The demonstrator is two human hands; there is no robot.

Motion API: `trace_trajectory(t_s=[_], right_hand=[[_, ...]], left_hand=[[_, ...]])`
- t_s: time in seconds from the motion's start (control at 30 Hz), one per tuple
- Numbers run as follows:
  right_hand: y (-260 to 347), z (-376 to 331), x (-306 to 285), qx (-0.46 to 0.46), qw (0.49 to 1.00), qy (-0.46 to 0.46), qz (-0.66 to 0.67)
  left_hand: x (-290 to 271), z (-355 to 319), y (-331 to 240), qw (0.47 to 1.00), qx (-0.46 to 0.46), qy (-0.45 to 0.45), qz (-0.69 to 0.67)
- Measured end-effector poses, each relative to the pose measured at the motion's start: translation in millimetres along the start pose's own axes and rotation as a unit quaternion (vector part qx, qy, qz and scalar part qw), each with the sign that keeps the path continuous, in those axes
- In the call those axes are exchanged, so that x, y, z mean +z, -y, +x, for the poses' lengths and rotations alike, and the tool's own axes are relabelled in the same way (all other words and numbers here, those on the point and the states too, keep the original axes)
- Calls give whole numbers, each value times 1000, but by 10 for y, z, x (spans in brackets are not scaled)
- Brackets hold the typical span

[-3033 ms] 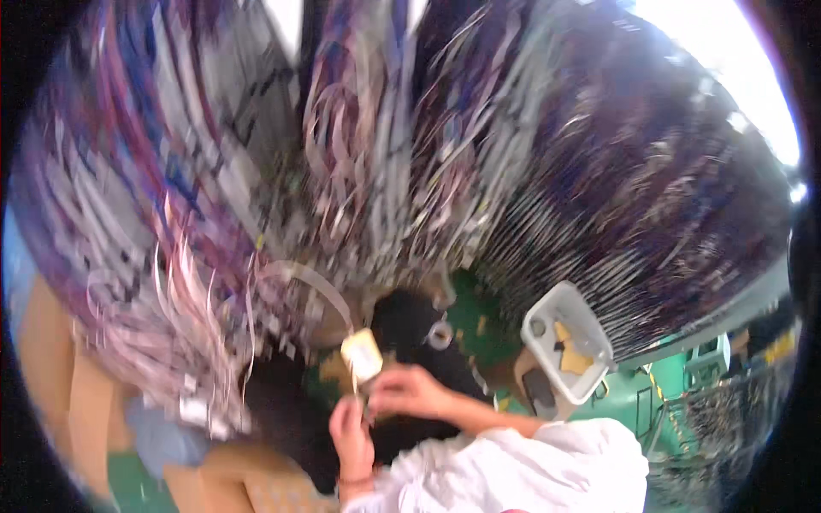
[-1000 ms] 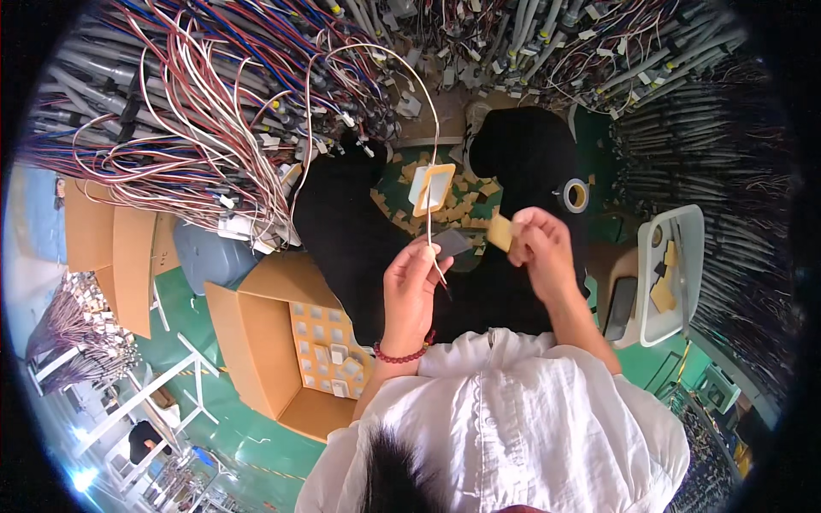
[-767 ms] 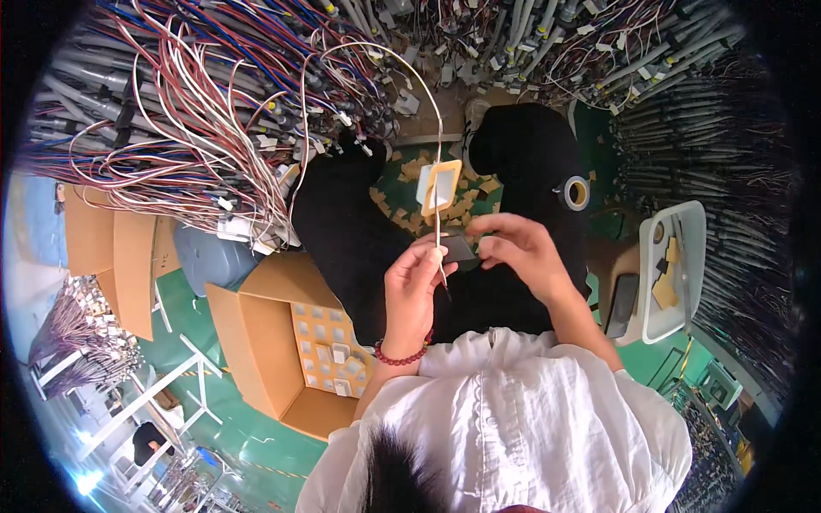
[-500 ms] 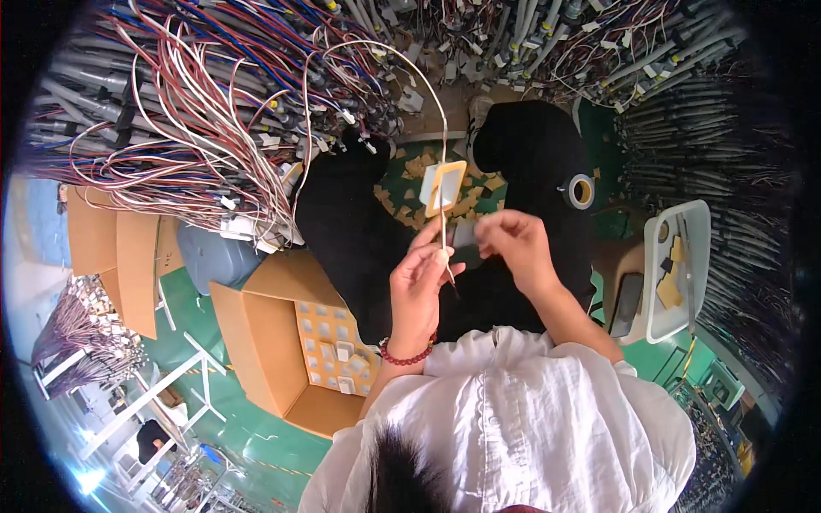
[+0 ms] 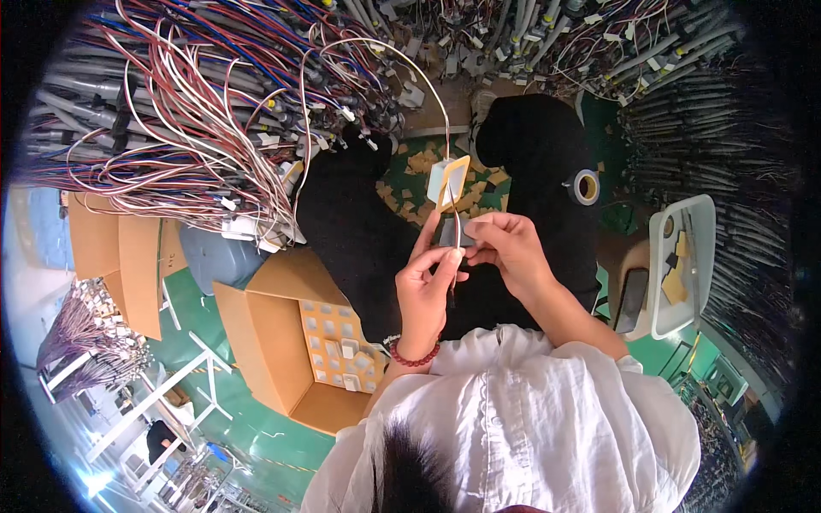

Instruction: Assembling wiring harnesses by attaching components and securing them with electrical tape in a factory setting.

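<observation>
My left hand (image 5: pixel 425 286) is closed around a thin brown-and-white wire (image 5: pixel 457 224), thumb pressed to the forefinger. That wire runs up through a small white box-shaped part (image 5: pixel 439 179) with a yellow-orange flat rim, which hangs just above my fingers. My right hand (image 5: pixel 513 252) is closed in a pinch at the edge of a dark grey flat piece (image 5: pixel 451 229), which sits behind the wire between both hands. The lower end of the wire is partly hidden by my left fingers.
Wire bundles (image 5: pixel 197 128) crowd the left and far side. An open cardboard box (image 5: pixel 265 342) with rows of small white parts stands left. A tape roll (image 5: pixel 585 187) rests on my right leg. A phone (image 5: pixel 632 299) and a white plastic bin (image 5: pixel 703 248) are at right.
My right hand has moved slightly left and down, its fingers now at the dark grey piece by the wire. The white part has turned a little, showing more of its side.
</observation>
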State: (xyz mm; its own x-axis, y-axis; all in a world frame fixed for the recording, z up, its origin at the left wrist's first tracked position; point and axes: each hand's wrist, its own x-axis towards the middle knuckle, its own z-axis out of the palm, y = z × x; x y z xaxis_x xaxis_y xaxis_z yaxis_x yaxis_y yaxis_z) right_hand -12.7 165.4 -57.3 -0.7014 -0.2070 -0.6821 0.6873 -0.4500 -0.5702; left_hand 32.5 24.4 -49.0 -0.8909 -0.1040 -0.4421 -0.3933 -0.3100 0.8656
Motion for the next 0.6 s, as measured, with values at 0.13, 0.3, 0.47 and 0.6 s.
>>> trace_trajectory(t_s=[0.13, 0.3, 0.47, 0.6], right_hand=[[26, -29, 24, 4, 1000, 5, 0], [53, -39, -54, -7, 997, 67, -35], [238, -107, -115, -1, 979, 203, -29], [107, 70, -391, 76, 940, 299, 144]], left_hand=[[-12, -5, 7, 1000, -17, -3, -12], [-57, 0, 34, 998, -44, 8, -39], [-36, -29, 5, 995, -57, 13, -85], [-8, -38, -36, 995, -51, 38, -83]])
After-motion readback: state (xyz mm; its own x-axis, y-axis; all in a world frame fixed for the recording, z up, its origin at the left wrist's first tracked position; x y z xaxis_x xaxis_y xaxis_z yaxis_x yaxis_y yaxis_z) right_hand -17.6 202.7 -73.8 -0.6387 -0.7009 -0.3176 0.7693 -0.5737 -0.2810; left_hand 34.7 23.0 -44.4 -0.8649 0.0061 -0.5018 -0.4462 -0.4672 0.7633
